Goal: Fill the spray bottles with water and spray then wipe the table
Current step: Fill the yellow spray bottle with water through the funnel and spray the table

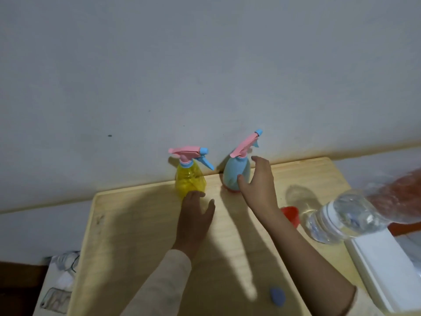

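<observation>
Table (pixel 141 236) of pale, smooth wood under me, back edge against a grey wall (pixel 159 65). White flat box (pixel 382 270) at the right edge. Clear plastic water bottle (pixel 341 217), ribbed and holding water, lies close to the camera on the right, blurred; a red funnel-like cup (pixel 290 214) sits just beside it.

Two spray bottles stand at the far edge near the wall. Yellow spray bottle (pixel 190 179): translucent, faceted, upright, pink-and-blue trigger head still screwed on. Blue spray bottle (pixel 234 174): opaque, rounded, tilted left, same kind of head, reddish base.

My left hand (pixel 196 215) is open, fingers loosely spread, fingertips at the foot of the yellow one, not closed on it. My right hand (pixel 259 183) is open and cupped, thumb touching the blue body, fingers not yet wrapped round.

Step, as I judge it: the very start, taking up the bottles before filling. Next calls for a firm grasp on each body, then unscrewing the heads.

Small blue soft-looking lump (pixel 276 296) near the front edge; cannot tell what it is.
</observation>
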The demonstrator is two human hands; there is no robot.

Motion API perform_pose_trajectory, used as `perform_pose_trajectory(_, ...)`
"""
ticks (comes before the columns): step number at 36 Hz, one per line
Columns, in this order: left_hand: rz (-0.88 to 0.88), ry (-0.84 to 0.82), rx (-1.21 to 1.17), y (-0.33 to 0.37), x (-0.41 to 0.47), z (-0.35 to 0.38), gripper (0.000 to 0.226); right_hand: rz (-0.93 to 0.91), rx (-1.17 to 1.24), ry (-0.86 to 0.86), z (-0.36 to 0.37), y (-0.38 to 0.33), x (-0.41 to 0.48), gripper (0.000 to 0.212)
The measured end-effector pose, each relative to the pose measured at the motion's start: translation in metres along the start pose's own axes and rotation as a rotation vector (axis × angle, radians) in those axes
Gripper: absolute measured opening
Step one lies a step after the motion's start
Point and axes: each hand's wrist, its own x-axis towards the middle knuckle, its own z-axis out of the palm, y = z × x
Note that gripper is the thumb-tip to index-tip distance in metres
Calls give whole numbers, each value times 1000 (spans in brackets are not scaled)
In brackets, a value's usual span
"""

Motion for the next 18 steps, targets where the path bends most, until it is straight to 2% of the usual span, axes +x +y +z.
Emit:
perform_pose_trajectory(4, 35, 157, 6, -20, 6, -34, 37, 0, 40, -60, 27, -15, -35, 26)
perform_pose_trajectory(6, 35, 149, -17, -29, 15, -42, 54, -41, 90, -122, 46, -27, -46, 29)
perform_pose_trajectory(8, -10, 58, -50, -36, 31, -44, 69, -102, 121, -136, 64, -43, -48, 38)
perform_pose_trajectory(9, -15, 17, -57, -37, 40, -43, 70, -124, 141, -127, 72, -50, -45, 43)
perform_pose_trajectory(12, 46, -96, -30, -42, 58, -39, 50, -129, 225, -94, 92, -70, -34, 51)
perform_pose_trajectory(15, 88, -187, 24, -47, 60, -30, 57, -58, 305, -4, 109, -80, -24, 41)
perform_pose_trajectory(18, 95, -157, 42, -52, 63, -26, 49, 5, 315, 103, 118, -85, -19, 33)
